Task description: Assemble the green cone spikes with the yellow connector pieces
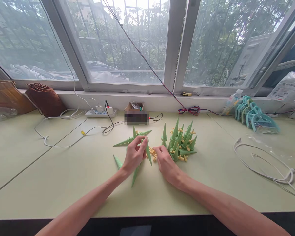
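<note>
My left hand (pixel 135 154) is closed around a green pointed plastic spike (pixel 148 153), whose tip points down towards the table. My right hand (pixel 166 161) has its fingers pinched together beside a small heap of yellow plastic pieces (pixel 151 153); whether a piece is between the fingertips is hidden. More green spikes lie loose around and under my left hand, among them one pointing at me (pixel 135 177) and one at the left (pixel 117 162). Just beyond my right hand stands a cluster of green spikes (pixel 177 139) with yellow pieces fitted or lying among them.
A small open cardboard box (pixel 129 107) stands behind a blurred dark block (pixel 136 118). A white power strip (pixel 100 113) and cables (pixel 64 146) run along the left. Teal clips (pixel 254 114), a bottle (pixel 232 101) and a coiled white cable (pixel 263 170) are on the right.
</note>
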`<state>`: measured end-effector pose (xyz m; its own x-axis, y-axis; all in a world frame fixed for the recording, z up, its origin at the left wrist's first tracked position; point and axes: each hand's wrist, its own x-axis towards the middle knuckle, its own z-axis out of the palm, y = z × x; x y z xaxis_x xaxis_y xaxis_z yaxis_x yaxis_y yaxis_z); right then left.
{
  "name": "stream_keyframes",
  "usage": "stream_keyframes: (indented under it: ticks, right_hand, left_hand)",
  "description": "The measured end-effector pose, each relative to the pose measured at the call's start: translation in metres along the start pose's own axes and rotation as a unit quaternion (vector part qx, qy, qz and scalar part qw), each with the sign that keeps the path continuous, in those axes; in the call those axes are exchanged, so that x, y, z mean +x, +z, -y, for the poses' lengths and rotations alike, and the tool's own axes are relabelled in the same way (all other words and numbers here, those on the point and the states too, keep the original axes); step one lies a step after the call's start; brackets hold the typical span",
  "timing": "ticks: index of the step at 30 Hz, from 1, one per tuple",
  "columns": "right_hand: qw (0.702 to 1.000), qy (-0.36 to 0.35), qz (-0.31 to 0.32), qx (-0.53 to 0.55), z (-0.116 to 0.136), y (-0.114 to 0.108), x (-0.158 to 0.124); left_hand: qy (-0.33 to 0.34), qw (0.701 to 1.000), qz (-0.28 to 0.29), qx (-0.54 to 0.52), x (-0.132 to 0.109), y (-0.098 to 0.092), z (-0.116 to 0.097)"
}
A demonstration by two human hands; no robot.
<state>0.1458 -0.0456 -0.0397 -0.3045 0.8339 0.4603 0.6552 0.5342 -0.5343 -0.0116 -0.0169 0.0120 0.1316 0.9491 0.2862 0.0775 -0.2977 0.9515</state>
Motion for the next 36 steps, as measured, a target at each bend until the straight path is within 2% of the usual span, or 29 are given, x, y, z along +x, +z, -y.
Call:
stream_keyframes:
  ticks: [36]
  right_hand:
    - [0.999, -0.020, -0.014, -0.022, 0.0006, 0.0007, 0.0022]
  left_hand:
    - [0.002, 1.000, 0.011, 0.003, -0.0006, -0.0007, -0.0006]
